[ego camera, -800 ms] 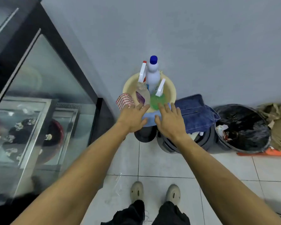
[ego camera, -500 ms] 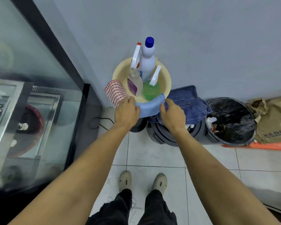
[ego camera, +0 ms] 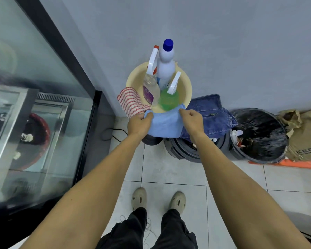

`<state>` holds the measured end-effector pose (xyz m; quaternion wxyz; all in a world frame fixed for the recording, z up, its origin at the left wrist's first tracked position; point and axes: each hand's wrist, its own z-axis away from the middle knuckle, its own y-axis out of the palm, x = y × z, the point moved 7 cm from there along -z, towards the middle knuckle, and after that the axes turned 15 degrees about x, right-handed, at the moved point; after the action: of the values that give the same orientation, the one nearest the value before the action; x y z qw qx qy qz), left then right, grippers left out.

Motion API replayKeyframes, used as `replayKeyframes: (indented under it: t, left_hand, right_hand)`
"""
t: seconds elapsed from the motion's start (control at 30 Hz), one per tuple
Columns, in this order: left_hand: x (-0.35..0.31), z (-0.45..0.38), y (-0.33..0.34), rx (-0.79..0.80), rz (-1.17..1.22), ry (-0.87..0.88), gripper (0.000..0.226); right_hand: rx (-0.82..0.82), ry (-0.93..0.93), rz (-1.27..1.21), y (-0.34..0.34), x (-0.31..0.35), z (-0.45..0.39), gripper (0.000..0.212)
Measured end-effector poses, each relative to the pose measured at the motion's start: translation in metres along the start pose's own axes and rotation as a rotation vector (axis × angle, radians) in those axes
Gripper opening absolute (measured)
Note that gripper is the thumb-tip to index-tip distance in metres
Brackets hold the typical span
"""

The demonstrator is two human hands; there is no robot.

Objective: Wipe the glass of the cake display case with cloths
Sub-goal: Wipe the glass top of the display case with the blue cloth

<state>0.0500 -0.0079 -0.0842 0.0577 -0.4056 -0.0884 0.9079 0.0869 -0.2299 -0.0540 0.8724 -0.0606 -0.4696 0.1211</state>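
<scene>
A light blue cloth hangs over the near rim of a cream basin. My left hand pinches its left top corner and my right hand pinches its right top corner. A red-and-white checked cloth drapes over the basin's left rim, right beside my left hand. The cake display case, with its glass front and black frame, fills the left side.
In the basin stand a clear spray bottle, a green spray bottle and a white bottle with a blue cap. Folded jeans lie on stacked dark buckets. A black bin and a paper sack stand at right.
Both hands went from lying flat on the blue cloth to pinching its upper corners, and they have spread apart. The view tilted downward.
</scene>
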Motion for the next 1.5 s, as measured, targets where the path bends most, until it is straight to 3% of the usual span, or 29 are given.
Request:
replayKeyframes:
  t: [0.17,0.37,0.57,0.7,0.77,0.87,0.97,1.03,1.1,1.23,1.3,1.37,1.5]
  left_hand:
    - [-0.067,0.048,-0.023,0.022,0.029,0.205,0.031]
    - [-0.129,0.123,-0.087,0.100,0.096,0.328,0.018]
    - [-0.174,0.240,-0.189,-0.136,0.078,0.653,0.019]
    - [-0.174,0.341,-0.266,-0.360,0.109,0.733,0.018]
    - [-0.164,0.385,-0.306,-0.470,0.129,0.743,0.015]
    - [-0.131,0.427,-0.364,-0.647,0.076,0.640,0.016]
    - [-0.081,0.435,-0.414,-0.810,-0.072,0.357,0.024]
    - [-0.047,0.428,-0.436,-0.850,-0.288,0.067,0.048]
    - [-0.021,0.422,-0.451,-0.845,-0.443,-0.105,0.065]
    - [0.002,0.411,-0.470,-0.745,-0.518,-0.029,0.056]
    - [0.007,0.405,-0.481,-0.708,-0.600,0.027,0.050]
    - [0.014,0.397,-0.497,-0.651,-0.709,0.064,0.058]
    - [0.021,0.376,-0.528,-0.555,-0.889,0.107,0.060]
  right_hand:
    - [-0.115,-0.089,-0.208,-0.010,0.043,0.040,0.017]
    - [-0.059,-0.311,-0.334,0.011,0.127,0.109,0.028]
    - [0.370,-0.510,-0.617,0.094,0.231,0.176,0.031]
    - [0.674,-0.609,-0.633,0.171,0.291,0.238,0.036]
    - [0.802,-0.651,-0.599,0.211,0.312,0.270,0.029]
    - [0.874,-0.696,-0.448,0.272,0.328,0.303,0.021]
    - [0.828,-0.627,-0.119,0.329,0.316,0.312,0.020]
    - [0.725,-0.619,0.256,0.355,0.300,0.310,0.062]
    - [0.604,-0.741,0.588,0.375,0.294,0.321,0.082]
    - [0.562,-0.992,1.002,0.435,0.294,0.357,0.070]
    - [0.595,-0.950,1.171,0.471,0.289,0.356,0.069]
    - [0.576,-0.861,1.295,0.499,0.280,0.348,0.069]
    - [0.437,-0.795,1.337,0.511,0.273,0.336,0.069]
